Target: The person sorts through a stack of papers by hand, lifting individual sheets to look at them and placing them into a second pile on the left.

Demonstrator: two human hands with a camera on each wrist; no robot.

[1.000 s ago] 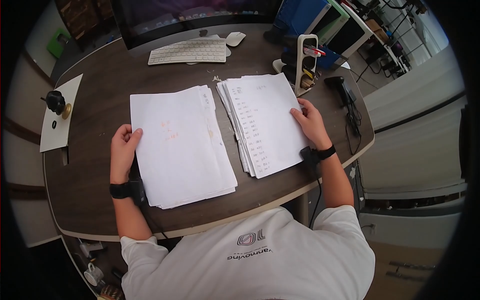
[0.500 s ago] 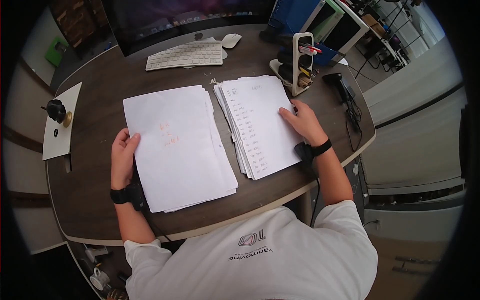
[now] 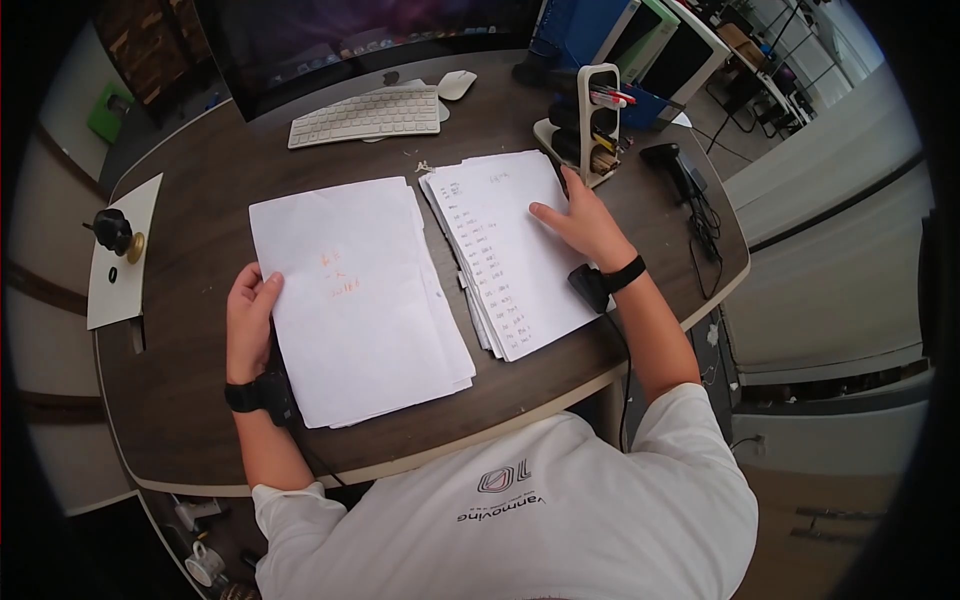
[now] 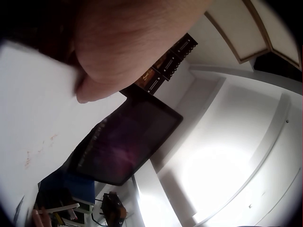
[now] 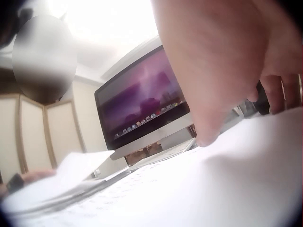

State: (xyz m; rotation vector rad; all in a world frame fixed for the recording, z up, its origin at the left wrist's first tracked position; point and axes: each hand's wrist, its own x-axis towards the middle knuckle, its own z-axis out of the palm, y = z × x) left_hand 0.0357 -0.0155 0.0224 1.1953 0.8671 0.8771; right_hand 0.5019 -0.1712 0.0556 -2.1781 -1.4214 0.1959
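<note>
In the head view my left hand holds the left edge of a white paper stack, thumb on top and the other fingers hidden beneath. Faint orange handwriting marks its top sheet. The left wrist view shows the thumb pressing on this paper. To the right lies a second, thicker paper stack with a column of handwritten lines down its left side. My right hand rests at its upper right edge, thumb and forefinger spread apart. Close up, the right thumb tip touches the top sheet.
A keyboard and mouse lie beyond the stacks, before a large monitor. Close to my right fingertips stands a pen holder. A black handheld device with a coiled cord sits at the right. Far left is a white board.
The right hand has slid left and away from me along the right stack's edge, its thumb now farther in over the sheet. The left hand keeps its hold on the left stack.
</note>
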